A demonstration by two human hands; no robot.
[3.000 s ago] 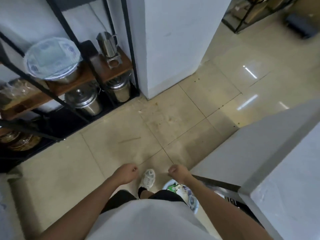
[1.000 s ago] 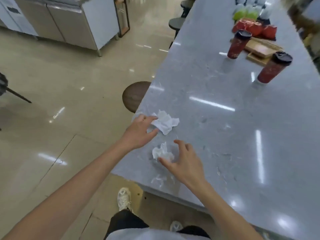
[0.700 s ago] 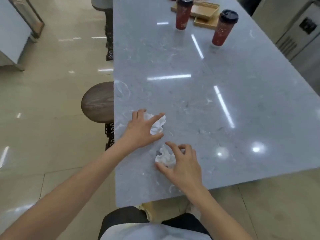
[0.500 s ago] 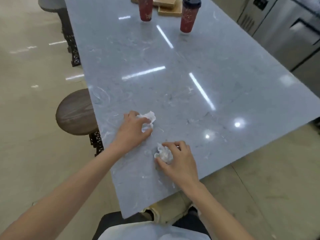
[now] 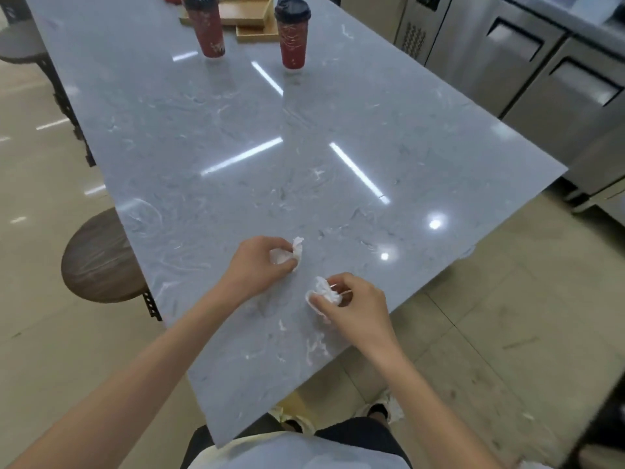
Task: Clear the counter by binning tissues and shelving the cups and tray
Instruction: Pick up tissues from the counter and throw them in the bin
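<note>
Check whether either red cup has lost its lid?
No, both red cups stand upright on the counter with black lids on.

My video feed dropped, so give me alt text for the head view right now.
Each hand grips a crumpled tissue at the near end of a grey counter: left hand, left tissue; right hand, right tissue. Two red lidded cups and wooden trays remain at the far end.
</note>
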